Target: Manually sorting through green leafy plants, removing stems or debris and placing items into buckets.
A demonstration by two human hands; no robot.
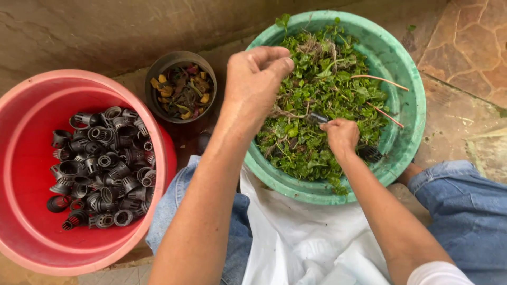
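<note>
Hands (256, 74) (340, 134) pinching leafy greens (322, 95); round green basin (409, 105).

We list a green basin (409, 111) of smooth plastic with a dull sheen, scuffed along the rim. In it we note leafy green plant matter (317, 105), soft and matt, tangled with stringy roots and thin pinkish stems. We record a red tub (31, 232) of smooth, slightly glossy plastic, holding small slotted net cups (100, 169) of black, matt, ribbed plastic. A small round pot (179, 59) looks dark and dull, filled with dry, crumpled scraps. The floor (470, 47) is rough, irregular stone with mortar joints. We see blue denim (465, 200), coarse and faded, and a white sheet (296, 232), thin and creased, whether cloth or plastic we cannot tell.
</note>
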